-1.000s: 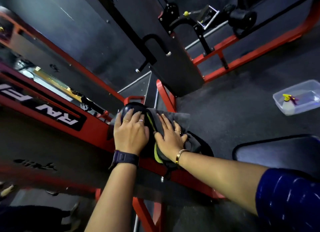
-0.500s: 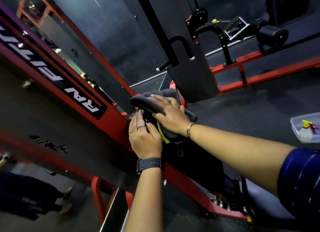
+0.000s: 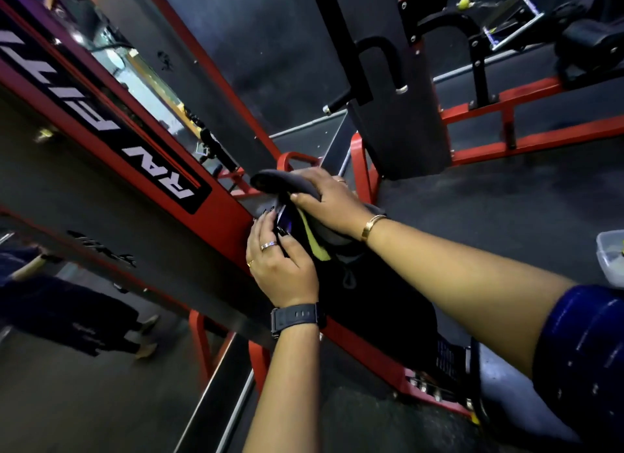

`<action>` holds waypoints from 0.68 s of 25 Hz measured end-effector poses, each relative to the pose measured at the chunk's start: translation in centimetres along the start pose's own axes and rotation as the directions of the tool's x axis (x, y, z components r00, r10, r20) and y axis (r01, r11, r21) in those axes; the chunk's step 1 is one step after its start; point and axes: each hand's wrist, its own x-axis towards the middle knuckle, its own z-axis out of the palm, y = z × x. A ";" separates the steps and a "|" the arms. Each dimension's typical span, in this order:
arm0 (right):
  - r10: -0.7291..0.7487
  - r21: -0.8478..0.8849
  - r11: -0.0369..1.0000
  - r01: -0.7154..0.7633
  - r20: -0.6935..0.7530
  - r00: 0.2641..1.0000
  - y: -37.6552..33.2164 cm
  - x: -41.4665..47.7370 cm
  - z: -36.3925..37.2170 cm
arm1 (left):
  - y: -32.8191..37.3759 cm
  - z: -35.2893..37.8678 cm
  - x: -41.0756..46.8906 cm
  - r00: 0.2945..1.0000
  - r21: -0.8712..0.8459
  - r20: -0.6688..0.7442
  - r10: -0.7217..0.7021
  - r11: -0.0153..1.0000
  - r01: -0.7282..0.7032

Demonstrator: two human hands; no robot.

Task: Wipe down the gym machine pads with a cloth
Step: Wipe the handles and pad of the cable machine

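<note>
A grey cloth (image 3: pixel 277 179) with a yellow-green edge is draped over the top of a black roller pad (image 3: pixel 286 220) on the red machine. My right hand (image 3: pixel 332 206) lies over the cloth, fingers and thumb curled round it and the pad beneath. Just below and to the left, my left hand (image 3: pixel 283 270) grips the pad's near end, fingertips on its glossy black side. Most of the pad is hidden under cloth and hands. More black padding (image 3: pixel 374 304) continues below my right forearm.
A red frame beam (image 3: pixel 216 212) with white lettering runs diagonally at left, beside a mirror showing a standing person. A black weight-stack cover (image 3: pixel 405 121) stands behind. A clear plastic tub (image 3: pixel 609 250) sits on the dark floor at the right edge.
My right hand has pushed the cloth up and over the far top of the pad. My left hand has slid from the pad's top to its near side. The view has tilted.
</note>
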 end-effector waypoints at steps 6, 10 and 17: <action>0.363 0.195 0.916 -0.351 -0.032 0.931 8.9 -4.9 2.0 | 0.6 -0.5 0.3 0.999 0.052 0.031 0.018 0.998 -0.019; 0.504 0.095 0.860 -0.502 0.004 0.864 11.4 -7.5 2.2 | 1.5 -1.7 3.0 0.942 0.082 0.332 0.041 0.994 -0.073; 0.321 0.092 0.944 -0.318 -0.014 0.947 7.1 -3.1 1.0 | 3.2 2.8 11.9 0.369 0.170 0.929 -0.033 0.923 -0.345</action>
